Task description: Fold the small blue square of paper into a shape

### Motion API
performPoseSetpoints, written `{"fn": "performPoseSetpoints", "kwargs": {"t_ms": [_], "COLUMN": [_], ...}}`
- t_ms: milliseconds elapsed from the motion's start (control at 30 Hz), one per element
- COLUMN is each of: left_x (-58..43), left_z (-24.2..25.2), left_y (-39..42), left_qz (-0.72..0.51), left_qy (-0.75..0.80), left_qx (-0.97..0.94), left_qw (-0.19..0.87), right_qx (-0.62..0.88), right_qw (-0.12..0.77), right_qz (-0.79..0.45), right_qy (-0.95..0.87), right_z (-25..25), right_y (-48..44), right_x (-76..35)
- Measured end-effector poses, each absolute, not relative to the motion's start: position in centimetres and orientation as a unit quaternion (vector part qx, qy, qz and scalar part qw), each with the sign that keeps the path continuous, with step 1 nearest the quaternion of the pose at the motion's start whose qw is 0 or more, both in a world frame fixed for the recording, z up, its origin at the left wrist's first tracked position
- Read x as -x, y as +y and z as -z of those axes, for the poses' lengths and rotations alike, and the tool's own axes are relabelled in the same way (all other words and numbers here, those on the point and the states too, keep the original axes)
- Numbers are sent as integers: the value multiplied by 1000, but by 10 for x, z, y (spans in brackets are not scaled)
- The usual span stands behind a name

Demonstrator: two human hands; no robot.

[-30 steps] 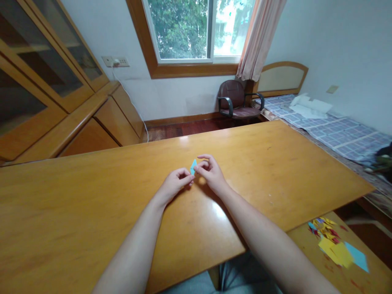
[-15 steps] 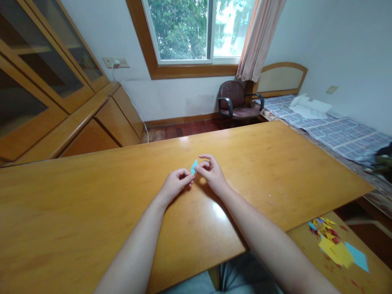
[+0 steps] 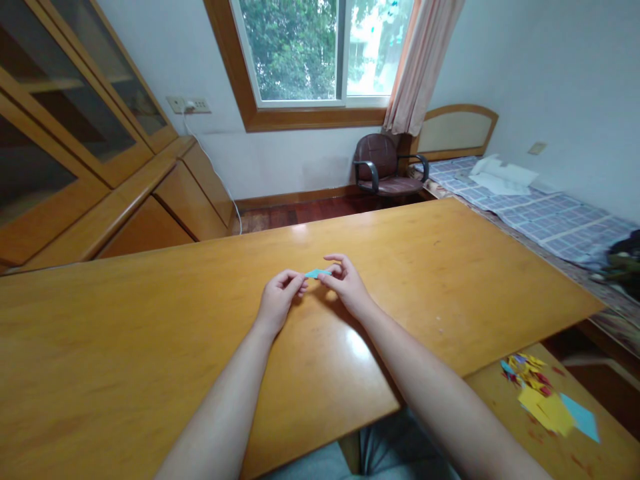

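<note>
A small folded piece of light blue paper (image 3: 317, 273) is stretched level between my two hands, just above the wooden table (image 3: 150, 333). My left hand (image 3: 281, 297) pinches its left tip between thumb and forefinger. At the other end, my right hand (image 3: 346, 283) grips the paper with the thumb and a finger, while one finger sticks out over the top. The fingers partly cover both ends, so the full folded shape cannot be made out.
On a lower surface at the right lie yellow paper sheets (image 3: 547, 410), a light blue sheet (image 3: 581, 419) and a pile of small colourful folded papers (image 3: 527, 373). Beyond the table stand a brown armchair (image 3: 380, 167) and a bed (image 3: 540, 213). A glass-door cabinet (image 3: 125, 180) is at the left.
The blue paper has turned from nearly upright to lying level. My left hand has shifted slightly left and up to its left tip; my right hand keeps its hold.
</note>
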State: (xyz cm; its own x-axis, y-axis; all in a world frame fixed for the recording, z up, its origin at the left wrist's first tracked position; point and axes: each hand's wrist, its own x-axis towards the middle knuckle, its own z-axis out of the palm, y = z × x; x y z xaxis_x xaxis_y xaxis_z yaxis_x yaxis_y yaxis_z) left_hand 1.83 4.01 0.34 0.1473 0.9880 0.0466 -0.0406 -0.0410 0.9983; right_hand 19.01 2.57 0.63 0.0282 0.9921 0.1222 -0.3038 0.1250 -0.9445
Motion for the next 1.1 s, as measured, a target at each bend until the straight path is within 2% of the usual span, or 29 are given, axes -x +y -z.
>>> {"fn": "performPoseSetpoints", "kwargs": {"t_ms": [1100], "left_x": [-19], "left_z": [-5], "left_y": [40], "left_qz": [-467], "left_qy": [426], "left_qx": [-528], "left_qw": [567], "right_qx": [398], "right_qw": [579], "right_qz": [-529], "right_qy": [-475], "right_z": [-3], "right_y": [26], "right_x": [-192]}}
